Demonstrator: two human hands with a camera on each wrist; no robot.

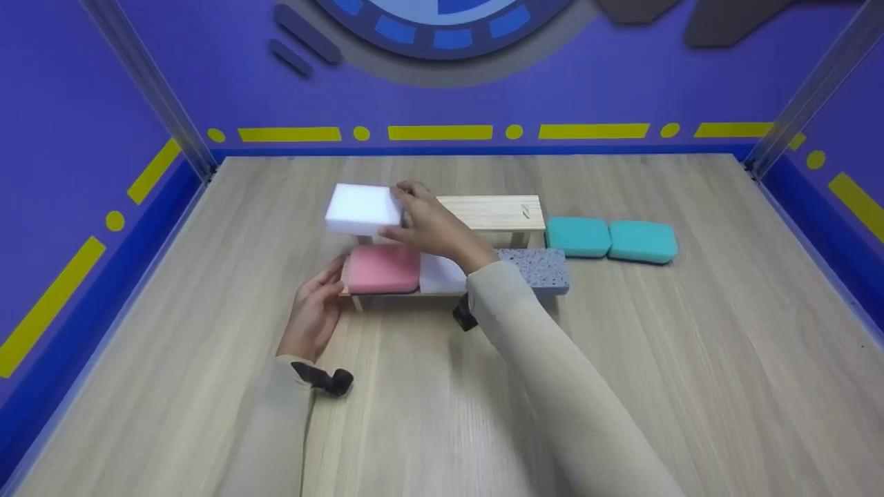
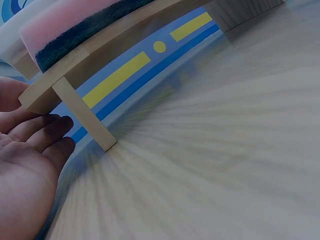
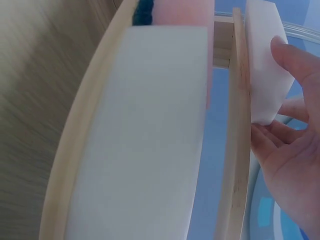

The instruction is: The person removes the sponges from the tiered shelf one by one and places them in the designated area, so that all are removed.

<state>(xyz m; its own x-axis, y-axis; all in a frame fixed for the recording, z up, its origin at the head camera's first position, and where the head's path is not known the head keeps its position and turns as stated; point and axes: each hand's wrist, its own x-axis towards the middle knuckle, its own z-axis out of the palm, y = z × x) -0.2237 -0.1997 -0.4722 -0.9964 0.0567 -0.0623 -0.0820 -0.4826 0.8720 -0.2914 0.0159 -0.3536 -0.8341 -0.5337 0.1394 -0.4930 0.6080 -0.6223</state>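
Note:
In the head view a two-step wooden rack stands mid-table. At the left end of its rear step, my right hand pinches a white sponge block by its right side. The right wrist view has this block lying along the board, thumb on one face. My left hand grips the left end of the front step, thumb above and fingers beneath the board. On that step sit a pink sponge with a dark scouring layer, another white block and a speckled grey block.
Two teal sponges lie side by side on the table right of the rack. A blue wall with yellow marks closes off the back, and side walls stand left and right. My right forearm crosses over the front step.

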